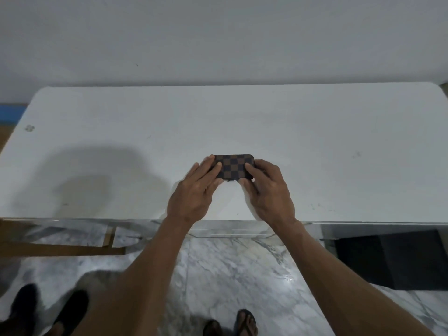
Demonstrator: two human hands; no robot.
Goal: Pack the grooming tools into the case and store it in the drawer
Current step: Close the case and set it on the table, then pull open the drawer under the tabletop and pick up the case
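Head view, looking down over a white table (pixel 315 141) set against a pale wall (pixel 218 32). Checkered brown-and-black case (pixel 234 166), lid closed, lying flat on the tabletop, roughly mid-width and nearer the front edge than the back. Left hand (pixel 194 190) grasps the case's left end: fingers laid over the top face, thumb tucked at the near side. Right hand (pixel 269 187) grasps the right end the same way, fingertips on the top face, thumb low at the near edge. Small dark tab shows under the case's near edge, between the two thumbs. Both forearms cross the table's front edge from below. Bare tabletop stretches wide to left and right of the case, and behind it up to the wall; broad soft shadow lies on the surface left of the hands. Small faint mark near the far left corner. Table corners rounded at the back. Below the front edge: marble floor (pixel 230 275), a wooden frame (pixel 60 249) at lower left, a dark mat (pixel 392 258) at lower right. Sandalled feet (pixel 232 323) at bottom centre, dark shoes (pixel 46 309) at bottom left. Drawer cannot be made out
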